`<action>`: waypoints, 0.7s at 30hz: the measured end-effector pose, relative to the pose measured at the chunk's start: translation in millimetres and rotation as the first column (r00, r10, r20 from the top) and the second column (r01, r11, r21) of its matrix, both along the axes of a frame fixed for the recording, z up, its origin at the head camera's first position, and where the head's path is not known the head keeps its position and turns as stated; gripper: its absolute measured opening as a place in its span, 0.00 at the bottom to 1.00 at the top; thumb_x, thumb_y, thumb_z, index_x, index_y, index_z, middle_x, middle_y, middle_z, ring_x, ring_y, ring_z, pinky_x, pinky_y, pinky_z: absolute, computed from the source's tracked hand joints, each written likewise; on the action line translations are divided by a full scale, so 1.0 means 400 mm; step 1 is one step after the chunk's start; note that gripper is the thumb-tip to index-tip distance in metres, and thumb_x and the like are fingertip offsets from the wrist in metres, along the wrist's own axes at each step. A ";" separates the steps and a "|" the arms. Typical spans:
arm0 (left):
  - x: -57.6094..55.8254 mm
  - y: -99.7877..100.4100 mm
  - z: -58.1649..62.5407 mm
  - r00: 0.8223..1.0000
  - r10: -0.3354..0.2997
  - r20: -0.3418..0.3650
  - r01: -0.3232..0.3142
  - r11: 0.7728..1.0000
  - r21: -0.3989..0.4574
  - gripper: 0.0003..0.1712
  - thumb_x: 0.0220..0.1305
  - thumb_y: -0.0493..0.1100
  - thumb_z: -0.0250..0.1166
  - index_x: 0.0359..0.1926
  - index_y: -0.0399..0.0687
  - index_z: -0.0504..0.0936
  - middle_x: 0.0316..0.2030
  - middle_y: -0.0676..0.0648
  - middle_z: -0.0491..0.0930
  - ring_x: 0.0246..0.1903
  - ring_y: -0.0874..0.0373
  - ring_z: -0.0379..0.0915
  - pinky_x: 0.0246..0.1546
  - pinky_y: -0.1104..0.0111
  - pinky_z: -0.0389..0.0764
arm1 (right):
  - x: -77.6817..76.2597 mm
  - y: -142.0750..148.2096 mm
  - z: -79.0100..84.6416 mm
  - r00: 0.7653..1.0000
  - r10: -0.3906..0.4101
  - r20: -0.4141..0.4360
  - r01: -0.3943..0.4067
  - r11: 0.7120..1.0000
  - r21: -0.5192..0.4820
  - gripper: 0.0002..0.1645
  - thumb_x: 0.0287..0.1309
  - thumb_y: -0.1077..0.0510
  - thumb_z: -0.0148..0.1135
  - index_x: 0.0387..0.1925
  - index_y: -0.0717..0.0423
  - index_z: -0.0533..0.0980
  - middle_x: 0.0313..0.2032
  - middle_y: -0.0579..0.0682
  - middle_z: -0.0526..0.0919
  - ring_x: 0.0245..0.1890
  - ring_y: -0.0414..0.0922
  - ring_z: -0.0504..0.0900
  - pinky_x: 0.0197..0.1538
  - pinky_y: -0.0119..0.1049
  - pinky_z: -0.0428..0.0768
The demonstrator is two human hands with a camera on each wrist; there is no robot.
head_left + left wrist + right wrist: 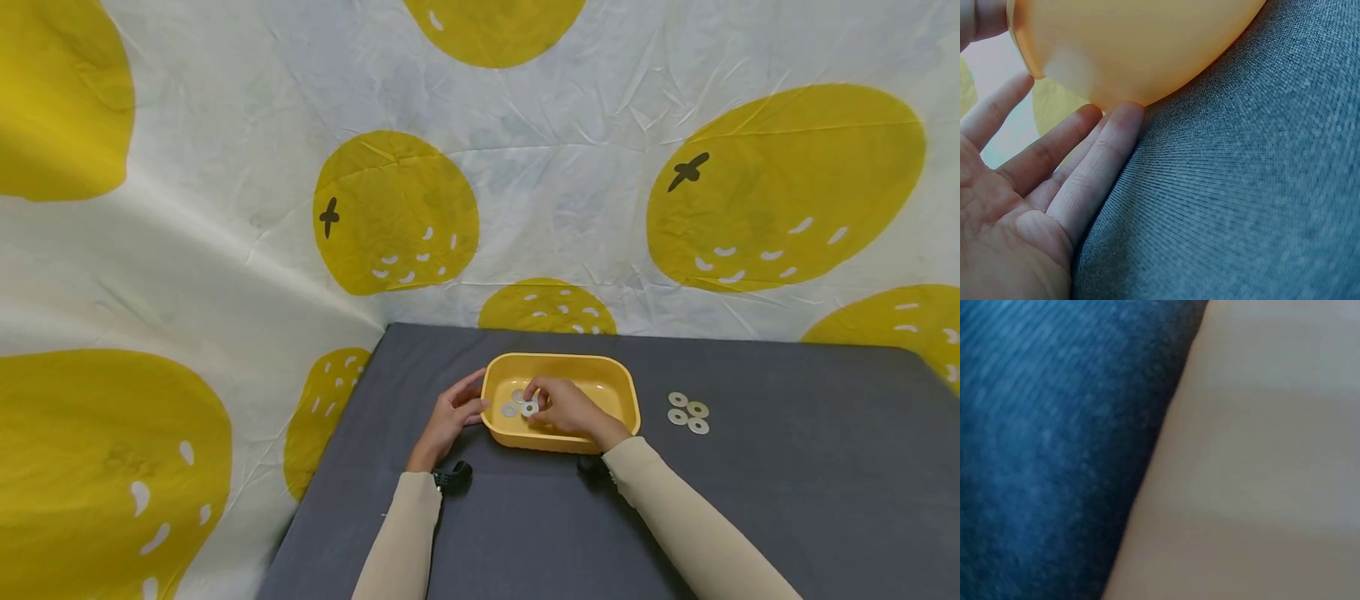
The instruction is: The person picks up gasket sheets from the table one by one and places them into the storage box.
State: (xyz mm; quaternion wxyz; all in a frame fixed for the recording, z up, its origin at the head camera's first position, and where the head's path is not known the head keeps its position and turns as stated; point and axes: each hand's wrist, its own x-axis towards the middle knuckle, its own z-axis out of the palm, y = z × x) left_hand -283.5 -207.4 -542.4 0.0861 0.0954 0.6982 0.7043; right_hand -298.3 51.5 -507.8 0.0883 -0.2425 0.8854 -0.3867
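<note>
A yellow plastic basin (619, 397) stands on the dark cloth-covered table. My left hand (451, 417) is at its left end, fingers mostly straight. In the left wrist view the fingertips (1127, 112) touch the basin's outer wall (1141, 47) low down, close to the cloth. My right hand (566, 407) reaches inside, its thumb and fingers pinching a flat metal washer (529, 409) near the basin floor. Two more washers, one upper (517, 396) and one lower (509, 410), lie just left of it. The right wrist view shows only a blurred pale surface beside dark cloth.
Several washers (698, 426) lie in a close group on the table (810, 467), right of the basin. A white curtain printed with yellow fruit (395, 212) hangs behind and to the left of the table. Dark straps (453, 477) sit at the wrists.
</note>
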 end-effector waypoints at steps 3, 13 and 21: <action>0.002 0.002 0.004 1.000 0.005 0.005 -0.005 1.000 -0.001 0.34 0.68 0.40 0.67 0.73 0.62 0.71 0.65 0.36 0.77 0.60 0.40 0.79 0.47 0.65 0.88 | 0.001 -0.001 0.001 1.000 -0.001 -0.007 0.001 1.000 0.016 0.16 0.53 0.62 0.78 0.42 0.55 0.80 0.27 0.47 0.75 0.28 0.42 0.72 0.36 0.33 0.71; 0.002 0.003 0.007 0.999 0.033 0.023 -0.033 0.999 -0.012 0.35 0.67 0.39 0.67 0.73 0.61 0.72 0.64 0.35 0.77 0.57 0.42 0.80 0.47 0.65 0.88 | 0.009 -0.001 0.011 0.999 -0.050 0.007 0.050 0.999 0.002 0.14 0.57 0.61 0.75 0.44 0.56 0.80 0.30 0.49 0.76 0.28 0.43 0.72 0.36 0.35 0.72; 0.001 0.004 0.003 1.000 0.022 0.010 -0.022 1.000 -0.011 0.35 0.67 0.40 0.68 0.73 0.60 0.71 0.64 0.35 0.77 0.57 0.44 0.81 0.48 0.64 0.88 | 0.028 0.021 0.039 0.985 -0.162 -0.055 0.154 0.979 -0.131 0.08 0.67 0.59 0.66 0.45 0.57 0.80 0.30 0.50 0.75 0.24 0.44 0.69 0.28 0.33 0.68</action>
